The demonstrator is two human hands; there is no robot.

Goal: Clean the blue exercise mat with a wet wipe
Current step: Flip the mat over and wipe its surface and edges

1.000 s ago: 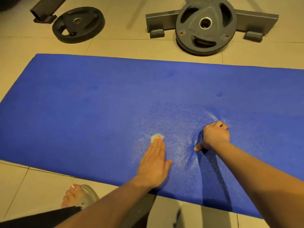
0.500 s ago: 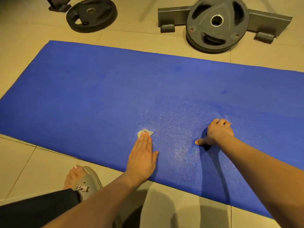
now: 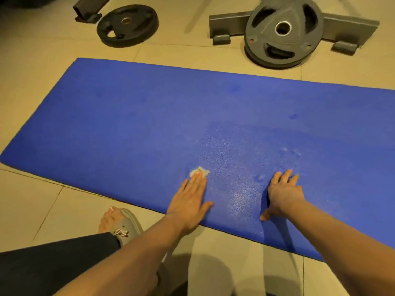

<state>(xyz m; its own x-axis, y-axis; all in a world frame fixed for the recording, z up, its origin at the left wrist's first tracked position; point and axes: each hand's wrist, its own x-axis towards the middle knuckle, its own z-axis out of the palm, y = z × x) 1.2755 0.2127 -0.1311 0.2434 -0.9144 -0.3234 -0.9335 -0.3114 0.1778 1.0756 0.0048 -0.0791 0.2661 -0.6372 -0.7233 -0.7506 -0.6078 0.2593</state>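
The blue exercise mat [image 3: 132, 124] lies flat across the tiled floor. A damp, speckled patch shows near its front edge. My left hand [image 3: 188, 201] lies flat on the mat with straight fingers, pressing a small crumpled wet wipe [image 3: 201, 172] under the fingertips. Only the wipe's far edge shows. To the right, my right hand [image 3: 282, 195] rests on the mat with its fingers spread and thumb pointing back toward me, holding nothing.
A small black weight plate [image 3: 128, 25] and a metal bar end [image 3: 85, 9] lie beyond the mat at the back left. A large grey weight plate [image 3: 282, 33] on a metal base [image 3: 350, 24] sits at the back right. My sandalled foot [image 3: 119, 225] stands beside the mat's front edge.
My left hand slid the wipe leftward and toward the mat's near edge. My right hand went from a curled fist to spread fingers and also drew back toward the near edge.
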